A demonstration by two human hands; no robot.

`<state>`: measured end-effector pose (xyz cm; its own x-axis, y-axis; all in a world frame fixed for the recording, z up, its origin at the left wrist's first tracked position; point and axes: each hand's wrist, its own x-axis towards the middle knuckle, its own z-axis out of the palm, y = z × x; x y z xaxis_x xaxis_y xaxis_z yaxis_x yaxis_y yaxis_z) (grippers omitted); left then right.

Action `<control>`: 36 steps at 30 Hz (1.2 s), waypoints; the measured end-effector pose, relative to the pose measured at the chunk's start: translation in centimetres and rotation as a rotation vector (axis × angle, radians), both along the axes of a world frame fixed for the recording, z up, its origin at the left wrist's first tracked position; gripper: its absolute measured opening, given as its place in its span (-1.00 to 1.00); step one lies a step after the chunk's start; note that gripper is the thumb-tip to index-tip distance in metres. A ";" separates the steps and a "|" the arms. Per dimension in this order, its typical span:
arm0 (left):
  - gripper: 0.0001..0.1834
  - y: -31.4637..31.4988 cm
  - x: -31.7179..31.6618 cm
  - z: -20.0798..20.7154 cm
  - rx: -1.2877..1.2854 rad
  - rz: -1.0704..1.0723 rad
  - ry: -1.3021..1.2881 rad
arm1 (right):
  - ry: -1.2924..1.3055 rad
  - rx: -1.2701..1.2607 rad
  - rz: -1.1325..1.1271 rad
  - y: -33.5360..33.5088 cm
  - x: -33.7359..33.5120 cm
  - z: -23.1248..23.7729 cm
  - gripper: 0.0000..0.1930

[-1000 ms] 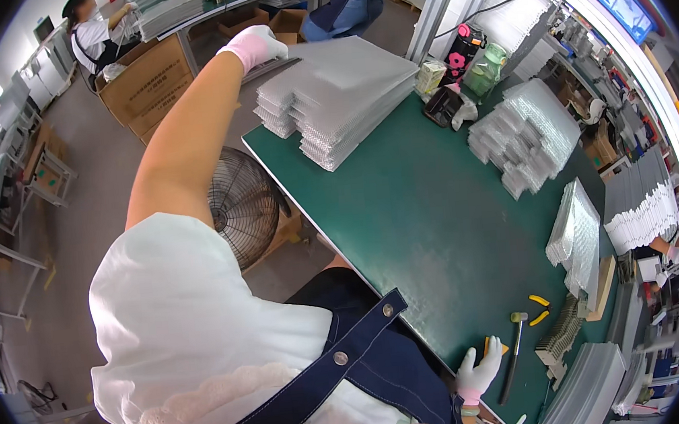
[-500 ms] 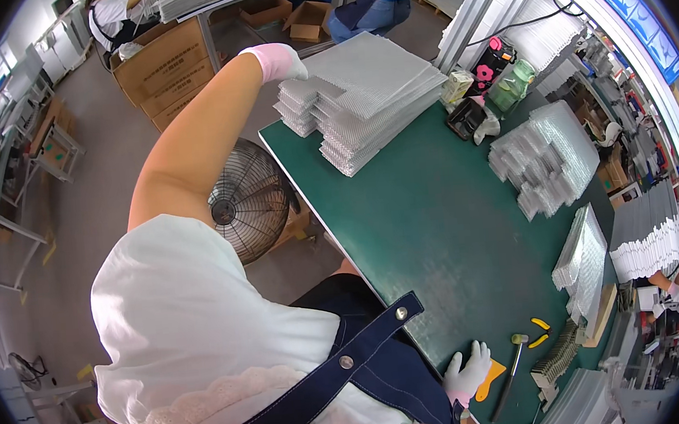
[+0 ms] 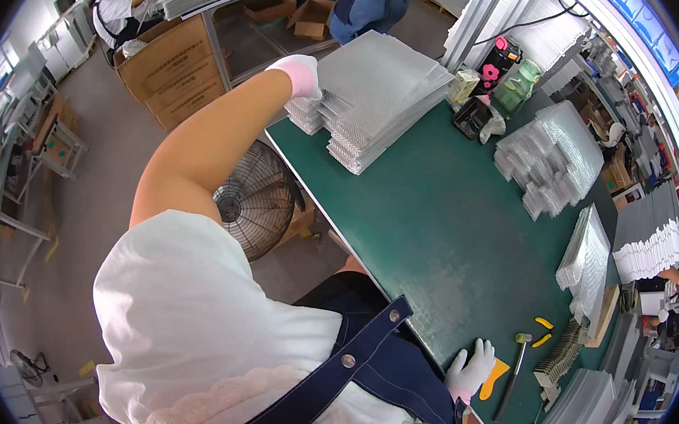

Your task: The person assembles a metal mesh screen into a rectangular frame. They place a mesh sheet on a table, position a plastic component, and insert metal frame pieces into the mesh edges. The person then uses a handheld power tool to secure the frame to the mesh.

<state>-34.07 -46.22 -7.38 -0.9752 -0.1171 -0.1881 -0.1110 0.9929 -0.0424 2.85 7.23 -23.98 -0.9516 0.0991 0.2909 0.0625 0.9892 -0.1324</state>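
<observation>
The scene is brightly and fairly evenly lit, and only soft shadows are cast. A patchy pale sheen is seen on the table [image 3: 442, 280], and light is reflected off the stack of silvery sheets [image 3: 384, 71]. The white sleeve [image 3: 192, 281] is rendered very pale. Straight edges are bowed toward the blackened rim, where small details are blurred.

open tabletop [image 3: 428, 212] lies between the obstructing sheet stack [image 3: 383, 79] and hammer [image 3: 515, 369].

Silvery, finely patterned sheets [image 3: 384, 79]; green tabletop [image 3: 412, 214]
</observation>
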 end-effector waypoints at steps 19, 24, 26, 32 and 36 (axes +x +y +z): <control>-0.32 21.9 18.1 -5.2 0.625 -0.536 0.232 | 0.575 -0.883 -0.144 0.2 -4.5 4.5 -0.56; -0.26 28.8 18.1 -6.5 0.216 -0.848 -0.246 | -0.394 -0.110 0.130 0.0 -7.1 5.9 -0.37; -0.32 29.6 13.1 -5.1 0.348 -0.877 0.049 | -0.232 -0.020 0.128 0.9 -6.4 3.7 -0.39; -0.62 37.5 -10.4 1.4 0.905 -0.789 0.634 | 0.320 -0.523 0.138 7.8 -23.5 13.5 -0.54; -0.41 41.4 -19.4 0.3 0.554 -0.507 0.539 | 0.404 -0.601 -0.123 11.6 -38.3 17.2 -0.18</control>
